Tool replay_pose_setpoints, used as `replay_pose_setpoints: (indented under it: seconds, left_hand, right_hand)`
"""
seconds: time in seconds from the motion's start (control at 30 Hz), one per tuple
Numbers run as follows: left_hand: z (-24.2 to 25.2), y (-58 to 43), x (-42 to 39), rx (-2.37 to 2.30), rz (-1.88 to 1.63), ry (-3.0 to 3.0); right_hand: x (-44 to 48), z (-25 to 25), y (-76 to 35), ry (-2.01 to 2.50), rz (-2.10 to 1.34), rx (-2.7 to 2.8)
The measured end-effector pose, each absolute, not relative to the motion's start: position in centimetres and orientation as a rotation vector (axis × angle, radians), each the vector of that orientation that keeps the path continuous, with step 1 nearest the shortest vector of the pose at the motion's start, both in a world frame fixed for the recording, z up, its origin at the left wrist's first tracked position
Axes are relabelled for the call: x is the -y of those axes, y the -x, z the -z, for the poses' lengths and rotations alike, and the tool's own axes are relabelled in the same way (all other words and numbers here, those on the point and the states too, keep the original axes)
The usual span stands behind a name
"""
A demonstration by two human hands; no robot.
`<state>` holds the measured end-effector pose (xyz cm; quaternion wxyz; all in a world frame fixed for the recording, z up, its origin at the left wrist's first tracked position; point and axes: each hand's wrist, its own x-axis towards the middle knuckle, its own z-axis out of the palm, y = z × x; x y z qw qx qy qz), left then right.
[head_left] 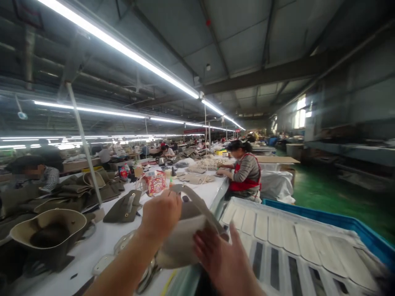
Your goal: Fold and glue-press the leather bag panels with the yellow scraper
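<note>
My left hand [160, 213] is closed on the top edge of a pale grey fabric piece [185, 238] with a long strap [197, 201], holding it up over the white worktable [101, 242]. My right hand [225, 263] is below and to the right of it. Its fingers lie against the fabric's lower right edge, and the picture is blurred there. Scissors [146, 275] lie on the table under the fabric.
Olive and beige bag parts [49, 230] lie on the left of the table. A blue crate [348, 224] with rows of pale fabric pieces [277, 230] stands at the right. A seated person in a red apron [245, 172] works farther along. A slanted pole [83, 144] rises from the table.
</note>
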<state>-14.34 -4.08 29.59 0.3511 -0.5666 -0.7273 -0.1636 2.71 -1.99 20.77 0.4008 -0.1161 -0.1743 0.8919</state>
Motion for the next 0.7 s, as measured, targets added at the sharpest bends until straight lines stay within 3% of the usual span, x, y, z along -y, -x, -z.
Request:
replay_pose_setpoints:
  seconds: [0.23,0.47,0.57,0.7]
  left_hand:
    - [-20.0,8.3,7.9,1.025,0.87,1.756]
    - [-13.3,4.0,6.9,1.213,1.119,2.473]
    - [-13.1,2.2,4.6,1.518,1.699,2.638]
    - [-13.4,-4.3,1.3,1.823,2.785,2.767]
  right_hand:
    - [-1.7,-20.9,-10.1,0.409,-1.858,0.46]
    - [-0.1,-22.0,-18.4,0.624,-1.421,0.737]
    - [1.4,-22.2,-23.1,0.856,-1.242,0.975]
    - [4.2,-21.9,-28.3,1.084,-1.098,1.31]
